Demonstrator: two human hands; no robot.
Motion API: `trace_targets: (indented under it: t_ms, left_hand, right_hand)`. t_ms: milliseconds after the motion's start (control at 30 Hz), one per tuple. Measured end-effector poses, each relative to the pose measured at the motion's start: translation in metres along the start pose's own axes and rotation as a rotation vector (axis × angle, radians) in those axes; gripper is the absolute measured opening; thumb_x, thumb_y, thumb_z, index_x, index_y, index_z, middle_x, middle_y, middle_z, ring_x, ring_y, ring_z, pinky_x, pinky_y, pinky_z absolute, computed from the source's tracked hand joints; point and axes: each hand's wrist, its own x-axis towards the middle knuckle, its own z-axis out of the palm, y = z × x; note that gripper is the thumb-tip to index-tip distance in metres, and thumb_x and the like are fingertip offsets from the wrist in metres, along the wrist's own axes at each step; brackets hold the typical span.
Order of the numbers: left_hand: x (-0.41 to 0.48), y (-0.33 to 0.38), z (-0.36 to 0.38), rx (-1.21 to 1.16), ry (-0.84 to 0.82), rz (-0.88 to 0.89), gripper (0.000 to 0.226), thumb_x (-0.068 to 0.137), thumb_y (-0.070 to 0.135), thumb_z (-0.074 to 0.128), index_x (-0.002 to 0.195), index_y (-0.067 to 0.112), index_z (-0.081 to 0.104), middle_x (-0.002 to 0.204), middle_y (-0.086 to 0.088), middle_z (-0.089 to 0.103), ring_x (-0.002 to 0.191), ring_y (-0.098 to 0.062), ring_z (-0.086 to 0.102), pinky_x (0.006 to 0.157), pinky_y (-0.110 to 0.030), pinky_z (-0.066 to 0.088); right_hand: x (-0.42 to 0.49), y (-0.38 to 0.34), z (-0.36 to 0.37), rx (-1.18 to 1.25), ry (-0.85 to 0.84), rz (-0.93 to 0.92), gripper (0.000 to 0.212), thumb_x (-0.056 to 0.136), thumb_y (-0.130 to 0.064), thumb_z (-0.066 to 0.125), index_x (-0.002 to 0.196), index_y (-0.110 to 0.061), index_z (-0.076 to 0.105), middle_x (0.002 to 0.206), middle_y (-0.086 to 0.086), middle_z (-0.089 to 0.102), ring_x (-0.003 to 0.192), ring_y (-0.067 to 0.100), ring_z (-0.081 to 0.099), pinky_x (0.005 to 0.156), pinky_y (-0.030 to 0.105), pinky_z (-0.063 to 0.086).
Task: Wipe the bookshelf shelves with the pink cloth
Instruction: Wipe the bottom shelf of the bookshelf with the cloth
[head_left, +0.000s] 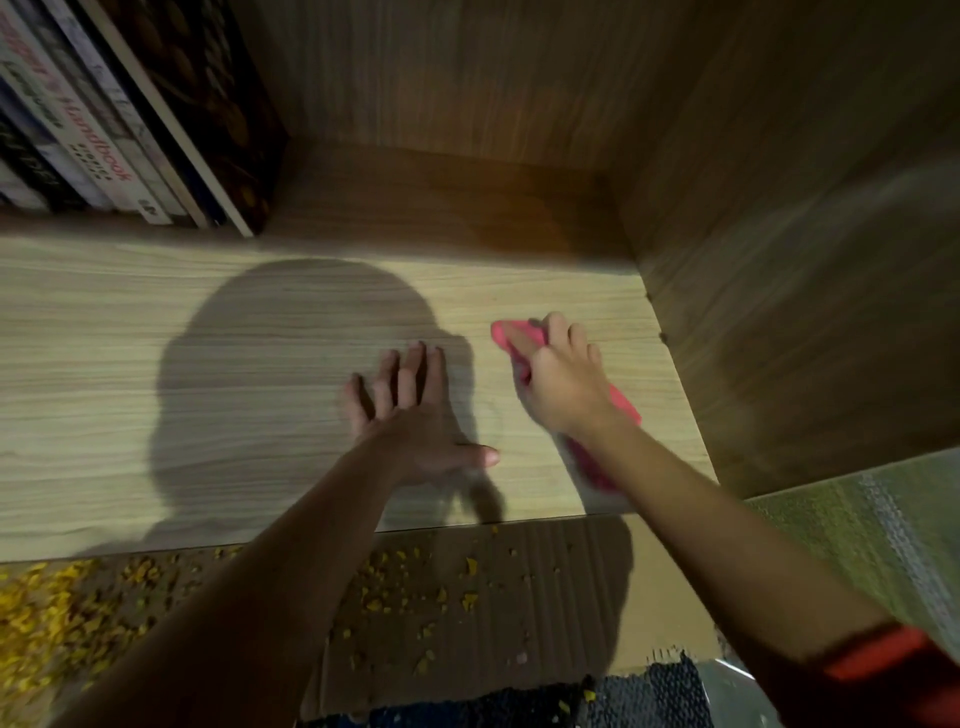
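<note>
Clutching the pink cloth (517, 335) beneath it, right grip (566, 382) presses the shelf (104, 364); left grip (415, 415) spread flat.

Pale wood-grain shelf (208, 364), pink cloth (519, 338) near its right end, books (93, 140) back left, apparently leaning

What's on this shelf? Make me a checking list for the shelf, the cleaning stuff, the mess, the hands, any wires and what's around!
Surface: wooden shelf, pale grain, a shadow across it.
Job's things: pink cloth on the shelf near its right end.
Clutter: yellow bits scattered below the shelf's front edge.
Hands: left hand rests flat, fingers spread; right hand holds the pink cloth against the shelf.
Cables: nothing seen.
Surroundings: books stand at the back left; wooden side panel on the right.
</note>
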Motion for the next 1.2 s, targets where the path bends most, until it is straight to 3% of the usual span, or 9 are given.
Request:
trace_targets:
  t_ms: [200, 400, 533, 667, 767, 867, 933, 1067, 1200]
  left_hand:
    - [0.002, 0.000, 0.001, -0.023, 0.000, -0.015, 0.129, 0.066, 0.076, 0.058, 0.144, 0.019, -0.028, 0.150, -0.003, -0.036, 0.138, -0.028, -0.032, 0.108, -0.054, -0.018]
    - [0.001, 0.001, -0.001, -0.009, -0.010, -0.016, 0.125, 0.069, 0.077, 0.054, 0.144, 0.021, -0.029, 0.149, -0.003, -0.037, 0.136, -0.029, -0.034, 0.107, -0.055, -0.019]
    - [0.000, 0.001, -0.001, -0.010, -0.007, -0.016, 0.126, 0.068, 0.076, 0.056, 0.144, 0.020, -0.028, 0.150, -0.003, -0.035, 0.137, -0.029, -0.032, 0.108, -0.055, -0.018]
    - [0.000, 0.001, 0.000, 0.000, -0.006, -0.045, 0.128, 0.066, 0.078, 0.056, 0.145, 0.020, -0.027, 0.151, -0.002, -0.034, 0.138, -0.027, -0.031, 0.108, -0.054, -0.017]
    - [0.001, 0.002, -0.002, 0.007, 0.002, -0.048, 0.126, 0.067, 0.078, 0.055, 0.144, 0.021, -0.027, 0.151, -0.001, -0.034, 0.138, -0.026, -0.031, 0.108, -0.054, -0.017]
    - [0.002, 0.002, 0.000, -0.020, -0.006, -0.053, 0.125, 0.068, 0.077, 0.055, 0.143, 0.022, -0.029, 0.150, 0.000, -0.035, 0.137, -0.026, -0.033, 0.108, -0.054, -0.018]
    - [0.002, 0.001, 0.001, -0.021, -0.005, -0.045, 0.125, 0.068, 0.077, 0.055, 0.143, 0.022, -0.029, 0.150, 0.000, -0.037, 0.137, -0.027, -0.033, 0.107, -0.054, -0.019]
    - [0.000, 0.000, 0.000, -0.014, -0.011, -0.023, 0.124, 0.070, 0.077, 0.053, 0.143, 0.021, -0.029, 0.150, -0.001, -0.036, 0.137, -0.027, -0.034, 0.108, -0.055, -0.019]
    - [-0.001, 0.000, -0.001, -0.009, -0.013, -0.027, 0.125, 0.069, 0.078, 0.053, 0.143, 0.021, -0.029, 0.150, -0.001, -0.036, 0.137, -0.027, -0.033, 0.108, -0.055, -0.018]
  right_hand:
    - [0.035, -0.002, -0.002, 0.017, -0.090, 0.126, 0.036, 0.094, -0.021, 0.040, 0.130, -0.022, 0.042, 0.123, 0.014, 0.036, 0.113, 0.035, 0.035, 0.092, 0.044, 0.034]
    - [-0.046, -0.014, 0.012, -0.082, 0.107, -0.109, 0.054, 0.071, -0.018, 0.072, 0.123, -0.016, 0.057, 0.104, 0.017, 0.052, 0.086, 0.038, 0.053, 0.066, 0.043, 0.046]
    - [0.012, 0.003, 0.001, -0.039, 0.020, 0.012, 0.042, 0.094, -0.023, 0.042, 0.136, -0.021, 0.039, 0.123, 0.016, 0.037, 0.111, 0.036, 0.037, 0.090, 0.045, 0.036]
    - [0.044, 0.000, -0.001, 0.049, -0.030, 0.156, 0.038, 0.094, -0.021, 0.040, 0.132, -0.021, 0.043, 0.121, 0.014, 0.035, 0.113, 0.034, 0.034, 0.092, 0.044, 0.033]
    - [0.003, -0.012, 0.008, 0.021, 0.080, 0.044, 0.042, 0.089, -0.017, 0.049, 0.131, -0.024, 0.048, 0.116, 0.015, 0.043, 0.105, 0.036, 0.041, 0.084, 0.042, 0.037]
    - [-0.046, -0.013, 0.021, 0.057, 0.175, -0.179, 0.052, 0.069, -0.012, 0.065, 0.121, -0.020, 0.061, 0.103, 0.016, 0.055, 0.084, 0.036, 0.052, 0.067, 0.038, 0.044]
    - [-0.042, -0.004, 0.022, 0.072, 0.189, -0.237, 0.054, 0.069, -0.009, 0.065, 0.122, -0.021, 0.061, 0.106, 0.016, 0.055, 0.085, 0.037, 0.051, 0.067, 0.038, 0.044]
    - [0.016, 0.006, 0.012, 0.082, 0.107, 0.019, 0.046, 0.090, -0.014, 0.048, 0.134, -0.028, 0.047, 0.121, 0.015, 0.040, 0.108, 0.034, 0.037, 0.089, 0.043, 0.036]
    - [0.032, -0.007, 0.007, 0.076, 0.074, 0.184, 0.039, 0.095, -0.021, 0.041, 0.133, -0.025, 0.045, 0.122, 0.014, 0.038, 0.113, 0.033, 0.035, 0.091, 0.042, 0.032]
